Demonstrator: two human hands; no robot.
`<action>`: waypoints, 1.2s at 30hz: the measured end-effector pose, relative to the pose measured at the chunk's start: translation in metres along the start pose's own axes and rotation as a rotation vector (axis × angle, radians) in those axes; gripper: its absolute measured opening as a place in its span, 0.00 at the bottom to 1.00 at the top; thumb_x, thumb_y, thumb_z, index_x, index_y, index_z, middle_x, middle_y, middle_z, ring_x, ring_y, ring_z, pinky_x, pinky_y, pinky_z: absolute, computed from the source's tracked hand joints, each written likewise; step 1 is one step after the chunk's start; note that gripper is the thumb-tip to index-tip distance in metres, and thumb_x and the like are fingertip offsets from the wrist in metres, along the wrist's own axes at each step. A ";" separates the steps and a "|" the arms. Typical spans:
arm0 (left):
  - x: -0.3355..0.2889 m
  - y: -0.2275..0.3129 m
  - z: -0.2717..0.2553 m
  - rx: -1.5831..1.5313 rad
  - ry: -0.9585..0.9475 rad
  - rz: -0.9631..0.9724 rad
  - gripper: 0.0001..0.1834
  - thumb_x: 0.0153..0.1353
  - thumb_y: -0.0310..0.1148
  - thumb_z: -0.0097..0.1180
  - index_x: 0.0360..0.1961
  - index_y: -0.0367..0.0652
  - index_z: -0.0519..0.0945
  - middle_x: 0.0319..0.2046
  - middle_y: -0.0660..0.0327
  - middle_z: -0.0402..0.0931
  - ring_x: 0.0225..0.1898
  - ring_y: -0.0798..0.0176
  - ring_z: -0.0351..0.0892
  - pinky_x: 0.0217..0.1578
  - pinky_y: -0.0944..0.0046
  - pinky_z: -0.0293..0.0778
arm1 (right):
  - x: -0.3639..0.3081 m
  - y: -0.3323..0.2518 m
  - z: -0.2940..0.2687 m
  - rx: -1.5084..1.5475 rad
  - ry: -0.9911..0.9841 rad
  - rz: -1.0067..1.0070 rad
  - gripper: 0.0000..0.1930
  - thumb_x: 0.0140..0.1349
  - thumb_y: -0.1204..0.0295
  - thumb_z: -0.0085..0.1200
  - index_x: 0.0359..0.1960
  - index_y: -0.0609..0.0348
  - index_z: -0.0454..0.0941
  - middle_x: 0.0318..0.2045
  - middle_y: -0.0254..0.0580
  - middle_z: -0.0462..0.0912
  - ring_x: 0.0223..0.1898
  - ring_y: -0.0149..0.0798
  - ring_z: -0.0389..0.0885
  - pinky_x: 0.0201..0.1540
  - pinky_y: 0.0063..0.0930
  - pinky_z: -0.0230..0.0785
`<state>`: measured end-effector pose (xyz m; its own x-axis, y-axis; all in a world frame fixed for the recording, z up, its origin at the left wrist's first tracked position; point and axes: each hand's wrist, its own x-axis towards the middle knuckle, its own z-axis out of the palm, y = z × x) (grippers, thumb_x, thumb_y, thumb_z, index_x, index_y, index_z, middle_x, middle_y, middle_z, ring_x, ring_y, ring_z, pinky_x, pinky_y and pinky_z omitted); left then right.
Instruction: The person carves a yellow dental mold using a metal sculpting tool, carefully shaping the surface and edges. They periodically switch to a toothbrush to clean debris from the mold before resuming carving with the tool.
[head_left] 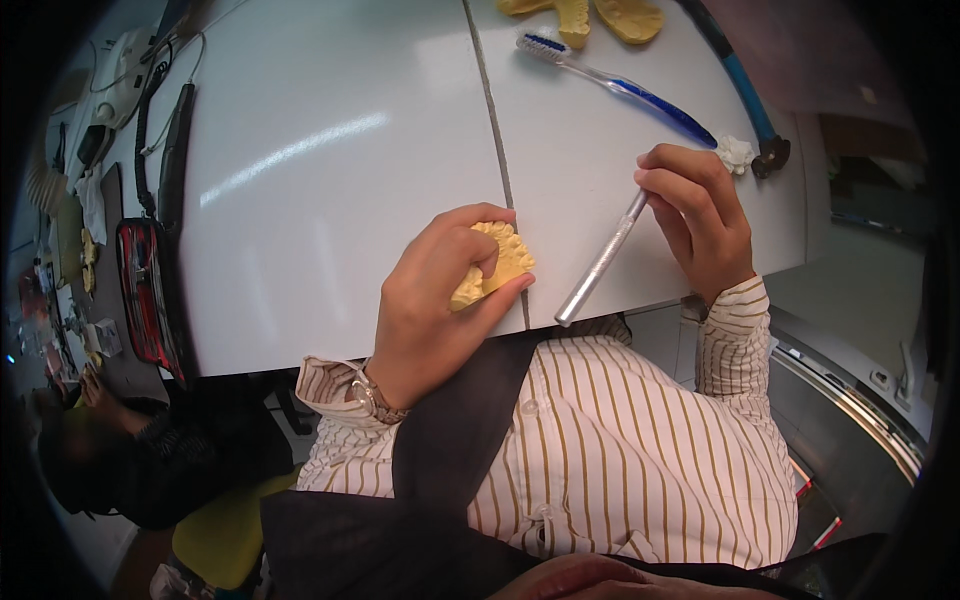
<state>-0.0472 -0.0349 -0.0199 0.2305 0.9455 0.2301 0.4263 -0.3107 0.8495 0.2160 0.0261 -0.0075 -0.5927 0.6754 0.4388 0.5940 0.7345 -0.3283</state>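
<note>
My left hand (pixel 435 290) is wrapped round a yellow plaster dental cast (pixel 508 255), with the row of moulded teeth facing up between thumb and fingers. Part of the cast is hidden by the fingers. To the right, my right hand (pixel 698 210) pinches one end of a slim silver metal handle (pixel 603 258), like that of a craft knife. The handle slants down and left toward the table's front edge, its lower end apart from the cast. Fingertips cover the handle's upper end, so I cannot tell whether it carries a blade.
On the white table (pixel 330 220), a blue toothbrush (pixel 640 95) lies beyond my right hand, near a crumpled white lump (pixel 735 153) and a blue-handled hammer (pixel 745 90). More yellow casts (pixel 630 17) sit at the back. A red-black case (pixel 150 290) is at left; another person (pixel 110 440) sits beyond.
</note>
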 end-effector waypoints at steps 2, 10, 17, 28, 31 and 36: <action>-0.001 -0.001 0.000 0.010 -0.002 0.001 0.22 0.51 0.24 0.74 0.31 0.42 0.66 0.49 0.48 0.80 0.48 0.58 0.82 0.44 0.64 0.77 | 0.000 -0.001 0.005 0.277 0.166 0.072 0.13 0.64 0.80 0.56 0.50 0.60 0.73 0.48 0.45 0.78 0.47 0.37 0.80 0.48 0.28 0.80; 0.004 0.000 0.004 0.046 -0.029 0.031 0.23 0.51 0.24 0.74 0.32 0.44 0.65 0.49 0.46 0.79 0.49 0.55 0.82 0.44 0.63 0.79 | 0.003 -0.044 0.036 1.294 0.198 0.471 0.11 0.67 0.83 0.50 0.49 0.63 0.66 0.46 0.51 0.77 0.48 0.35 0.81 0.51 0.29 0.80; 0.001 0.002 0.008 -0.005 0.020 -0.007 0.17 0.47 0.23 0.73 0.30 0.43 0.73 0.49 0.53 0.80 0.45 0.51 0.81 0.42 0.58 0.77 | 0.000 -0.052 0.039 1.290 0.102 0.617 0.15 0.62 0.85 0.59 0.45 0.62 0.67 0.41 0.47 0.80 0.47 0.36 0.83 0.49 0.28 0.81; 0.001 0.004 0.013 -0.013 0.035 -0.041 0.17 0.47 0.27 0.74 0.32 0.44 0.75 0.47 0.54 0.80 0.44 0.52 0.81 0.41 0.58 0.78 | -0.004 -0.046 0.026 0.828 -0.024 0.352 0.17 0.55 0.84 0.67 0.40 0.61 0.72 0.38 0.51 0.85 0.44 0.48 0.88 0.46 0.34 0.83; 0.002 0.007 0.012 0.007 0.031 -0.038 0.17 0.48 0.26 0.74 0.34 0.43 0.76 0.46 0.52 0.80 0.43 0.52 0.81 0.39 0.59 0.79 | -0.004 -0.047 0.024 0.818 -0.071 0.286 0.18 0.54 0.87 0.67 0.42 0.62 0.73 0.40 0.52 0.84 0.48 0.55 0.86 0.49 0.39 0.84; 0.002 0.005 0.014 0.036 0.061 -0.022 0.20 0.48 0.26 0.74 0.40 0.41 0.76 0.45 0.52 0.79 0.42 0.52 0.82 0.37 0.60 0.80 | -0.005 -0.048 0.027 0.828 -0.066 0.205 0.18 0.53 0.88 0.66 0.44 0.64 0.73 0.42 0.52 0.82 0.51 0.57 0.85 0.52 0.39 0.84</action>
<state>-0.0322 -0.0357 -0.0220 0.1675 0.9561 0.2404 0.4619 -0.2916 0.8377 0.1759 -0.0105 -0.0169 -0.5623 0.7841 0.2627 0.1190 0.3911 -0.9126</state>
